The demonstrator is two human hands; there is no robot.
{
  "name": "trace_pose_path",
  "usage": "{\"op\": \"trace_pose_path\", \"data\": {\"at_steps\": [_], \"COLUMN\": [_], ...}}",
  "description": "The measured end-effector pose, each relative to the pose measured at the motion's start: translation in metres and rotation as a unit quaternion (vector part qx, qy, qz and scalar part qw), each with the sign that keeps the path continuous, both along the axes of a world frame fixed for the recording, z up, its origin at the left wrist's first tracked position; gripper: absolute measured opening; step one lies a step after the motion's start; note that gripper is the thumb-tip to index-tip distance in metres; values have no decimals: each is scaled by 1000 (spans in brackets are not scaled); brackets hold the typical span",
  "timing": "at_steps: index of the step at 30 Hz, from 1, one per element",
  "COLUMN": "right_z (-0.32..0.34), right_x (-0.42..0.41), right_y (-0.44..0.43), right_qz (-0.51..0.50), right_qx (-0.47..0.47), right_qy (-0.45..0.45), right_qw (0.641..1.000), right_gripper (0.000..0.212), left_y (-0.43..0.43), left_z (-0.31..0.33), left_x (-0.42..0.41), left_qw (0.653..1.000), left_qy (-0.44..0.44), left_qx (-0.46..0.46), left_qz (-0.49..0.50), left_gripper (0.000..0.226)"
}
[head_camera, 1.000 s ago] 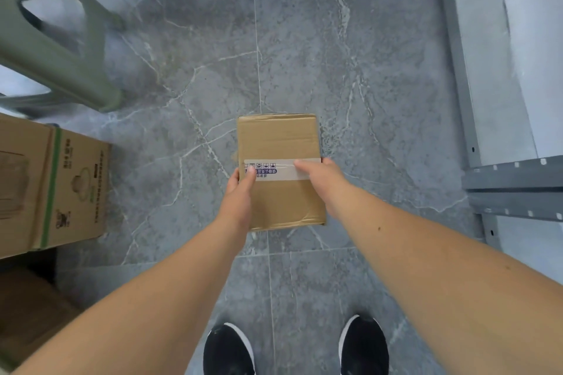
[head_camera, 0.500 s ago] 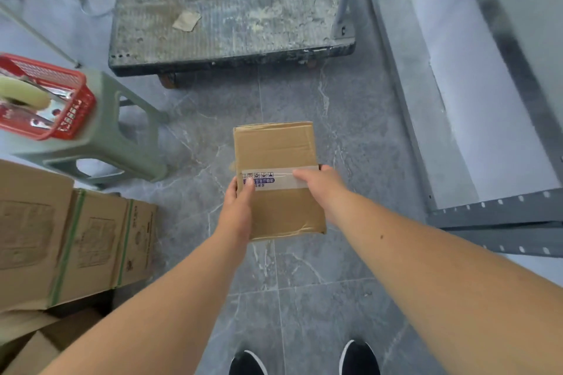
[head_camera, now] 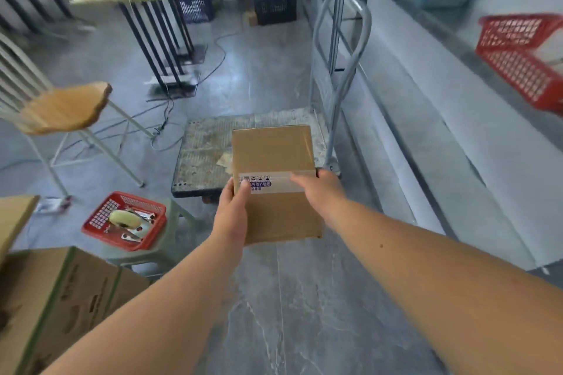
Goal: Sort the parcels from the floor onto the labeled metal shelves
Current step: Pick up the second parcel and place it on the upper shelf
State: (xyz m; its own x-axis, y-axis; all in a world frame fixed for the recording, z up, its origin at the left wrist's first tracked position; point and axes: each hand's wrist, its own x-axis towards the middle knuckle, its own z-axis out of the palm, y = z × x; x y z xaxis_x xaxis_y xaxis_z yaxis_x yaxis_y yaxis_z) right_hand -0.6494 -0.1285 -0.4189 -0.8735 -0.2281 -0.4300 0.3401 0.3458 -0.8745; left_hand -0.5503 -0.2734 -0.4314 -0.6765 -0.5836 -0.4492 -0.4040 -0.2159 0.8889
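Note:
A small brown cardboard parcel (head_camera: 272, 158) with a strip of printed tape across its top is held up in front of me. My left hand (head_camera: 233, 210) grips its left edge, thumb on the tape. My right hand (head_camera: 320, 190) grips its right edge, thumb lying along the tape. The metal shelves (head_camera: 451, 119) run along the right side, their long pale boards stretching away from me. A red basket (head_camera: 518, 55) sits on an upper shelf at the right.
A flat platform trolley (head_camera: 201, 155) with a tall handle stands right behind the parcel. A red basket (head_camera: 125, 219) rests on a green stool at the left. Large cartons (head_camera: 61, 298) fill the lower left. A wooden-seat chair (head_camera: 61, 106) stands further left.
The view has swung upward from the floor to the room ahead. The parcel stays in both hands, same grip. The trolley, chair and shelves have come into view.

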Motion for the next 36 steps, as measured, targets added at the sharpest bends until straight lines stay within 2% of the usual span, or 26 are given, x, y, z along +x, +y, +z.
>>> {"op": "trace_pose_path", "data": {"at_steps": [5, 10, 13, 14, 17, 18, 20, 21, 22, 25, 26, 31, 34, 36], "right_z": [129, 255, 325, 346, 408, 428, 465, 481, 497, 539, 551, 605, 631, 648], "right_x": [-16, -19, -15, -14, -7, -3, 4, 8, 12, 20, 22, 30, 30, 33], "right_y": [-4, -9, -9, -9, -8, -8, -3, -2, 1, 8, 11, 23, 29, 33], "right_qz": [23, 32, 31, 35, 29, 30, 38, 39, 39, 29, 31, 45, 44, 50], "right_qx": [-30, -37, -65, -72, -73, -79, -80, -76, -75, -73, -78, -109, -124, -129], "right_qy": [89, 176, 204, 218, 250, 264, 292, 302, 315, 343, 352, 378, 386, 397], "right_qw": [995, 983, 976, 973, 965, 961, 952, 949, 945, 936, 932, 918, 913, 907], "right_gripper": [45, 66, 51, 51, 69, 61, 34, 30, 34, 71, 73, 50, 48, 51], "left_y": [-5, -8, -9, -8, -6, -5, -2, -1, 1, 9, 12, 15, 14, 16], "left_z": [128, 253, 325, 346, 408, 426, 459, 472, 486, 524, 537, 591, 621, 642], "left_x": [-15, -15, -11, -9, 0, 3, 8, 9, 11, 18, 22, 35, 40, 45], "left_qw": [996, 986, 975, 972, 965, 962, 956, 951, 947, 936, 933, 925, 922, 923], "left_qy": [85, 150, 202, 212, 236, 244, 261, 274, 288, 318, 326, 340, 345, 340], "left_qx": [-34, -66, -86, -96, -117, -122, -133, -140, -142, -151, -151, -167, -175, -176], "left_qz": [0, -11, -16, -16, -14, -10, -6, -5, -3, -6, -6, -16, -29, -37], "left_gripper": [57, 56, 52, 52, 55, 56, 55, 54, 53, 46, 45, 57, 60, 69]}}
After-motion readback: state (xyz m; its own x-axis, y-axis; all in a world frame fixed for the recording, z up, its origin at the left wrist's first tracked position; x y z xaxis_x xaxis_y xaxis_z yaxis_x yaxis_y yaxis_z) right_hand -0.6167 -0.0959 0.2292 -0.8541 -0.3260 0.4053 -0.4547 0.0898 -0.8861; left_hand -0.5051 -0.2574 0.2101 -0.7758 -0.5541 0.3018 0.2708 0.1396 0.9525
